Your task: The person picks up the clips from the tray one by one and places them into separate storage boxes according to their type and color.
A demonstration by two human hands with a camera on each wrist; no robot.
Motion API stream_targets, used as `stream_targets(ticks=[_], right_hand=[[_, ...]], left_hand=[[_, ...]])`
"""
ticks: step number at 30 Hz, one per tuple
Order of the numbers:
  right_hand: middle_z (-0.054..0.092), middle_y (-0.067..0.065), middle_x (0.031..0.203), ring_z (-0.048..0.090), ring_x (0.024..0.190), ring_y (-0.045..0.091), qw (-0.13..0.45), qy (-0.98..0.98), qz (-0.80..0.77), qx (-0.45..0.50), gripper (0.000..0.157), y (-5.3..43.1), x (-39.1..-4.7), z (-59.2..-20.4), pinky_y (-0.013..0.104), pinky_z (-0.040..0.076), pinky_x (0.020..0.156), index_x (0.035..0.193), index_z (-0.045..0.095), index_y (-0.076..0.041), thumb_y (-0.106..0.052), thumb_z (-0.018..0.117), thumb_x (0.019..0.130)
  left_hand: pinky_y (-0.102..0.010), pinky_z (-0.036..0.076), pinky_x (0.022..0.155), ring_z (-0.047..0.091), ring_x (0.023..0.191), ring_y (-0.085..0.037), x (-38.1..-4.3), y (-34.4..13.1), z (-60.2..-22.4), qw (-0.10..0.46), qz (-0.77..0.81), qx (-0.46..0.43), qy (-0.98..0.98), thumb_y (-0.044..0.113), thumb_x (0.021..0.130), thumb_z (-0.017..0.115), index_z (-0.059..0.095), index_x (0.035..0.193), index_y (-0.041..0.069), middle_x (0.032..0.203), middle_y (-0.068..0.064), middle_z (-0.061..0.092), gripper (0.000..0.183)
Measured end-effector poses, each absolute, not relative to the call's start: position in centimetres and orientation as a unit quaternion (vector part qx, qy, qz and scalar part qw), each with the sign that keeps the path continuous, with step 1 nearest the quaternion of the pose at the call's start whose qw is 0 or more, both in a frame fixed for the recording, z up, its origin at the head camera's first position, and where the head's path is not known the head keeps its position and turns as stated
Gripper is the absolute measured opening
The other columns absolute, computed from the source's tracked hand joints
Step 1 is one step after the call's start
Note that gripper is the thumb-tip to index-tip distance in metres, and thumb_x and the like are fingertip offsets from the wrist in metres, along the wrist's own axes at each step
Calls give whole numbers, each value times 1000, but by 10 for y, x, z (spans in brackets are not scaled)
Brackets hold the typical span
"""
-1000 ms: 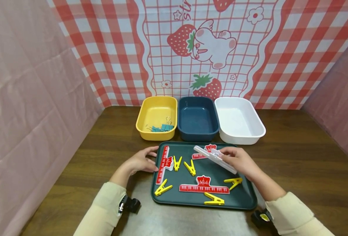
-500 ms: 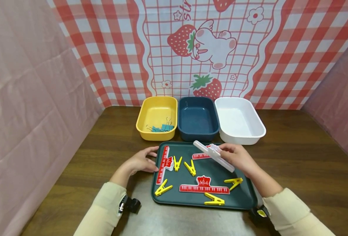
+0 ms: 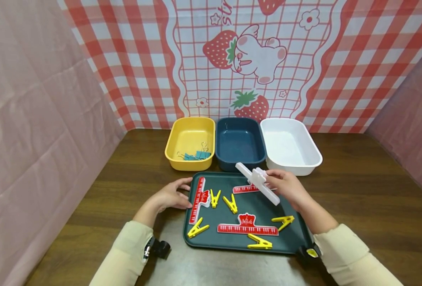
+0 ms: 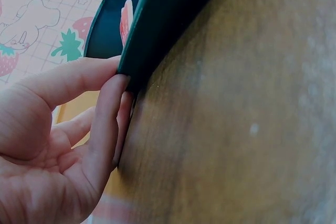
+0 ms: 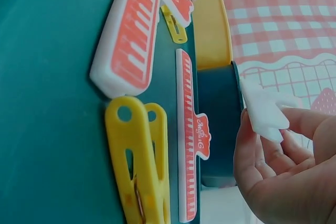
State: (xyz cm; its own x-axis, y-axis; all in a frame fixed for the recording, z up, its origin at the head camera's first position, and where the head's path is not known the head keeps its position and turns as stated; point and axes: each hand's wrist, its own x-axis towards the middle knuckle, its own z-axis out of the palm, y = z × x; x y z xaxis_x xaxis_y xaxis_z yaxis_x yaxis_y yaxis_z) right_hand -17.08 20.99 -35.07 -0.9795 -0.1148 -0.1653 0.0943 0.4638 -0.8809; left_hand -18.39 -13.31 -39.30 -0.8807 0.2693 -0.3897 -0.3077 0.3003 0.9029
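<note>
My right hand (image 3: pixel 290 190) pinches a long sheet-music clip (image 3: pixel 254 178) by its handle, above the far right part of the dark green tray (image 3: pixel 228 245). The clip's plain white side faces up, and it is tilted. In the right wrist view the clip (image 5: pixel 265 109) sits between thumb and fingers. At the tray's left rim, my left hand (image 3: pixel 169 195) rests its fingertips on the edge. Red piano-key clips lie on the tray: one at left (image 3: pixel 197 200), one in front (image 3: pixel 247 227), and one at the back (image 3: pixel 244 189), partly hidden under the held clip.
Several yellow clips, such as this one (image 3: pixel 230 203), are scattered on the tray. Behind it stand a yellow bin (image 3: pixel 190 165) with teal binder clips (image 3: pixel 196 155), a dark blue bin (image 3: pixel 240 145) and a white bin (image 3: pixel 289 145). A checkered curtain (image 3: pixel 139 71) hangs behind them.
My right hand has moved slightly up and left with the held clip, which has turned steeper and shows more of its white side. The left hand and tray stay put.
</note>
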Motion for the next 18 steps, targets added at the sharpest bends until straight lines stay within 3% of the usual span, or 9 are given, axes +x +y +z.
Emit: stream_targets(ticks=[18], right_hand=[[48,24,126,59,80,15,79,795,-598,67,44,198,-181,-347,25,53,73,128,49,5,-26,51,96]], left_hand=[[-35,56,72,59,90,-24,-183,-133,-392,243,589,-9,771,-14,71,71,35,143,12,127,-17,42,84]])
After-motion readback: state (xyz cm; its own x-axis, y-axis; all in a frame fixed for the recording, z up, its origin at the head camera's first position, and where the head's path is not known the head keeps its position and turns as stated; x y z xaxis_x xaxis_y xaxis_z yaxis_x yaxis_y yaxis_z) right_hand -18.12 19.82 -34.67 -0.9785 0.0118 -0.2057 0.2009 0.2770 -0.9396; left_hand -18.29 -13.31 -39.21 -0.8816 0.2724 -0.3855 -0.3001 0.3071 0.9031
